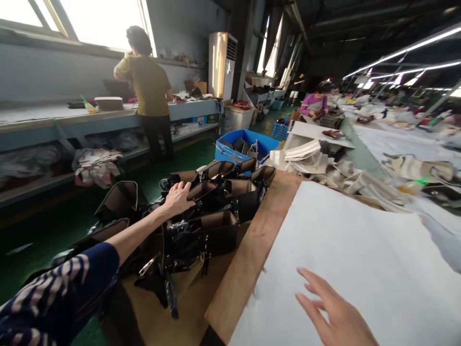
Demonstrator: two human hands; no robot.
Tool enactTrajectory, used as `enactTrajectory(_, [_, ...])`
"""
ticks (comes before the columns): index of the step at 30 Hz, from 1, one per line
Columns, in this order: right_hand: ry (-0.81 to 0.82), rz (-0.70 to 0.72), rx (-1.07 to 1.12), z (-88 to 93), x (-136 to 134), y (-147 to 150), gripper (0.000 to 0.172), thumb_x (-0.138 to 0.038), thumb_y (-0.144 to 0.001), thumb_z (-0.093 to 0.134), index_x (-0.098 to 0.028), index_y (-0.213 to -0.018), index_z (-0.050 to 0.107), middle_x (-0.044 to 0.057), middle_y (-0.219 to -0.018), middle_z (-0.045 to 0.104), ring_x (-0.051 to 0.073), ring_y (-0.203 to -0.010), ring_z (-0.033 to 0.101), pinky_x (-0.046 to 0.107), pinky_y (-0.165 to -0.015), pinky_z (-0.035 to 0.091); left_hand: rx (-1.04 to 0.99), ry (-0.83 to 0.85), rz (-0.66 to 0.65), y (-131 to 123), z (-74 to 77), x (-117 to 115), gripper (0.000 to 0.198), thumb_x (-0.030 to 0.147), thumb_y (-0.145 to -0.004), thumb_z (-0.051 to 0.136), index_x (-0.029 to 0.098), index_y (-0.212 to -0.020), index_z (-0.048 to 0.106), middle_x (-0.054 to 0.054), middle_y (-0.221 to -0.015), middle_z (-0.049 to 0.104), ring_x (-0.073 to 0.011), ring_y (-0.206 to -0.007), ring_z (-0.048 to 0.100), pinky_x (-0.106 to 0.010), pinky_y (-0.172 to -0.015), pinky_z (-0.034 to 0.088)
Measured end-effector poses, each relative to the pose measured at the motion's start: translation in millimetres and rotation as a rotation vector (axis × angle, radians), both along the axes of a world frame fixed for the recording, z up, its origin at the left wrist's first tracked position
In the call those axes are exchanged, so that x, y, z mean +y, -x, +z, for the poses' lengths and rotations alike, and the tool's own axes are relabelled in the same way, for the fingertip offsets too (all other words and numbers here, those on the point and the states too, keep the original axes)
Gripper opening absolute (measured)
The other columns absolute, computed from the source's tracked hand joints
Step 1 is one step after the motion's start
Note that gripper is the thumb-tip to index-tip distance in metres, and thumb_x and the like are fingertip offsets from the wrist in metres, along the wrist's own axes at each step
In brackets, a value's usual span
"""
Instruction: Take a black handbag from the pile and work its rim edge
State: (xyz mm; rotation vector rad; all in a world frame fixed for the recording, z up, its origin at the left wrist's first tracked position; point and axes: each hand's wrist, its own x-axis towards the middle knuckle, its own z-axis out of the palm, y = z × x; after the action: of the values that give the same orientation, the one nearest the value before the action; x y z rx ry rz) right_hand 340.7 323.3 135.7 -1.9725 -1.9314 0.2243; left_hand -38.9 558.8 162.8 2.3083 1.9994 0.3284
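Note:
My left hand (178,197) reaches out over a heap of black handbags (212,211) with tan linings, piled in a cardboard box beside the table. Its fingers curl over the rim of one open bag (201,190). My right hand (333,312) hovers open, fingers spread, just above the white sheet (345,250) that covers the wooden table (252,259). It holds nothing. My left sleeve is striped dark blue and white.
A blue crate (248,144) with more bag parts stands beyond the heap. Folded pale pieces (324,166) and scraps crowd the table's far end. One person (149,91) stands at a long bench on the left; another (315,103) sits further back. The floor is green.

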Motion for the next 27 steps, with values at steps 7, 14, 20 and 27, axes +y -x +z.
enactTrajectory(7, [0.067, 0.094, -0.017, 32.5, 213.4, 49.0, 0.042, -0.030, -0.084, 0.041, -0.019, -0.123, 0.046, 0.006, -0.125, 0.052, 0.022, -0.112, 0.051, 0.034, -0.095, 0.042, 0.015, 0.034, -0.023, 5.8, -14.3, 73.4, 0.069, 0.044, -0.068, 0.059, 0.017, -0.128, 0.035, -0.013, -0.123, 0.044, -0.0312, -0.111, 0.042, -0.041, -0.092, 0.034])
enactTrajectory(14, [0.160, 0.045, -0.180, 16.4, 330.8, 57.8, 0.064, -0.031, -0.078, 0.054, -0.012, -0.135, 0.031, 0.019, -0.142, 0.025, 0.029, -0.124, 0.037, 0.038, -0.097, 0.036, 0.185, 0.196, -0.008, -23.2, -16.6, 121.1, 0.092, 0.017, -0.055, 0.064, 0.031, -0.136, 0.024, -0.013, -0.148, -0.001, -0.0442, -0.106, 0.044, -0.054, -0.078, 0.038])
enactTrajectory(20, [0.267, 0.022, -0.320, 9.1, 379.5, 59.4, 0.085, -0.029, -0.066, 0.067, -0.018, -0.139, 0.024, 0.022, -0.140, 0.027, 0.035, -0.118, 0.043, 0.043, -0.092, 0.036, 0.174, 0.250, 0.020, -38.1, -24.9, 152.5, 0.106, 0.020, -0.045, 0.076, 0.033, -0.136, 0.023, -0.014, -0.148, -0.003, -0.0436, -0.101, 0.048, -0.046, -0.068, 0.047])
enactTrajectory(27, [0.344, 0.031, -0.467, -12.0, 420.6, 57.2, 0.097, -0.027, -0.058, 0.074, -0.032, -0.138, 0.019, 0.014, -0.148, 0.006, 0.034, -0.106, 0.053, 0.040, -0.080, 0.044, 0.222, 0.187, 0.099, -59.1, -40.9, 171.6, 0.061, 0.013, -0.069, 0.060, 0.033, -0.124, 0.044, -0.008, -0.147, 0.006, -0.0408, -0.100, 0.049, -0.048, -0.061, 0.050])
